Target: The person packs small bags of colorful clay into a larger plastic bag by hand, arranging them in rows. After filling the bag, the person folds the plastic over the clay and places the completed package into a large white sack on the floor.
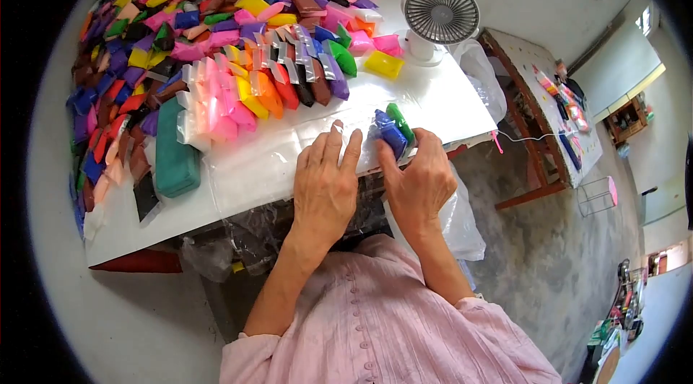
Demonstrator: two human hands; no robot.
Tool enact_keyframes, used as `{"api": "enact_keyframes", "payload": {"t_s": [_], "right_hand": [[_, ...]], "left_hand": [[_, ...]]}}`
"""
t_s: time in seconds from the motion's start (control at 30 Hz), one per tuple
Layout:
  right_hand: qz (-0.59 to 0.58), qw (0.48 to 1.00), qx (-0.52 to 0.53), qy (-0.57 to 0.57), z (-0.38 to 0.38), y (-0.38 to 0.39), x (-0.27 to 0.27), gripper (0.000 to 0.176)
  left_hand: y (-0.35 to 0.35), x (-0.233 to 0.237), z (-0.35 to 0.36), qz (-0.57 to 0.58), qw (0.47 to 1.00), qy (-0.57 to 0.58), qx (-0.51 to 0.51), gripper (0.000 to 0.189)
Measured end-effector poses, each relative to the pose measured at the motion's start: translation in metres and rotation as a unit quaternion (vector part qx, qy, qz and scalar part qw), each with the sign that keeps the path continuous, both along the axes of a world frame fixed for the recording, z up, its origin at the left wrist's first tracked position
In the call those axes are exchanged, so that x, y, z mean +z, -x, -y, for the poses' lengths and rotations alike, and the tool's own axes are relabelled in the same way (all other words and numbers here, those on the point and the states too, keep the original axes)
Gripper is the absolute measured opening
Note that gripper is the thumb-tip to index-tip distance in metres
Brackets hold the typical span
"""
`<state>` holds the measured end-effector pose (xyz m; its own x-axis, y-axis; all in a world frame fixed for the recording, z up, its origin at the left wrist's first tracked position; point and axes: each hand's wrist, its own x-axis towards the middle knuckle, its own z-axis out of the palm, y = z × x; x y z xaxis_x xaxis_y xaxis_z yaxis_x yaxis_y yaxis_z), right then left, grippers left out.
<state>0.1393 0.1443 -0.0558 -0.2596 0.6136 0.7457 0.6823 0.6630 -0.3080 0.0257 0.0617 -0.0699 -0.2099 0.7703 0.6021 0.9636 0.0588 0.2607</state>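
My left hand point(325, 178) lies with fingers apart at the front edge of the white table point(253, 164), touching what looks like clear plastic film. Beside it, my right hand point(420, 180) pinches a blue packet point(390, 135) and a green packet point(401, 123) between thumb and fingers. Both packets are soft, wrapped in clear plastic and side by side just above the tabletop. To the left, a row of filled packets point(268, 95) stands sorted by colour, with pink, yellow, orange, red, black, brown and purple among them. A teal block point(177, 151) sits against the row's left end.
A big heap of mixed coloured packets point(188, 19) covers the table's far left. One yellow packet point(384, 64) lies near a white fan point(440, 16). Plastic bags point(458, 218) hang below the edge. A second table point(534, 117) stands at the right, near a stool point(599, 195).
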Motion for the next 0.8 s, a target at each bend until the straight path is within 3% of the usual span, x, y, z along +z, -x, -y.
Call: {"api": "enact_keyframes", "payload": {"t_s": [0.13, 0.23, 0.33, 0.43, 0.57, 0.8], "right_hand": [[0.002, 1.000, 0.006, 0.003, -0.001, 0.001, 0.000, 0.039], [0.004, 1.000, 0.007, 0.004, -0.001, 0.001, 0.001, 0.038], [0.000, 1.000, 0.006, 0.012, -0.002, 0.002, 0.000, 0.038], [-0.011, 1.000, 0.005, 0.022, -0.003, 0.004, -0.001, 0.039], [-0.001, 1.000, 0.008, 0.009, -0.008, 0.001, -0.002, 0.038], [0.008, 1.000, 0.019, 0.021, 0.001, -0.008, 0.004, 0.039]], "left_hand": [[-0.002, -0.001, 0.001, -0.074, 0.997, 0.012, 0.030, 0.050], [-0.006, 0.010, 0.008, -0.026, 0.999, 0.032, 0.007, 0.045], [-0.008, 0.018, 0.011, 0.129, 0.988, 0.021, -0.089, 0.037], [-0.010, 0.027, 0.003, 0.212, 0.967, -0.013, -0.141, 0.032], [-0.006, 0.012, -0.016, 0.302, 0.941, -0.063, -0.142, 0.031], [-0.014, 0.008, -0.020, 0.226, 0.965, -0.068, -0.118, 0.037]]}}
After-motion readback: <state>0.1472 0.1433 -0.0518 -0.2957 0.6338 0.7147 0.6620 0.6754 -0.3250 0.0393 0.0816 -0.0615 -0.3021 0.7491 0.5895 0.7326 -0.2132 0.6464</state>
